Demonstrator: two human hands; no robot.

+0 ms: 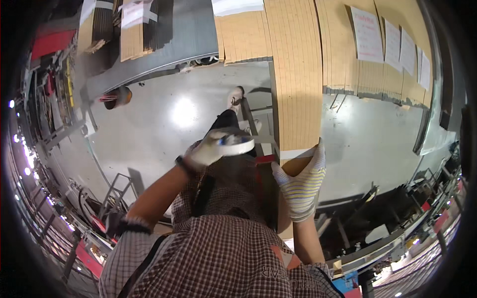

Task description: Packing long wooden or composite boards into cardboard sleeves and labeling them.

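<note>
My left hand [206, 150], in a pale glove, is closed round a roll of white tape [238, 147] in front of my body; both are slightly blurred. To its right, a long stack of brown cardboard strips [298, 99] reaches toward me. A white band [299, 154] crosses the stack close to its near end. My right hand [303, 191], in a striped knit glove, spans that end, thumb at the left edge and fingers along the right edge. The undersides of the fingers are hidden.
More cardboard stacks [377, 74] with white paper sheets [367, 34] lie at the far right. Other stacks [134, 30] stand on a dark table [186, 37] at the far left. A round container [119, 97] is on the floor. Metal racks [117, 193] stand at lower left.
</note>
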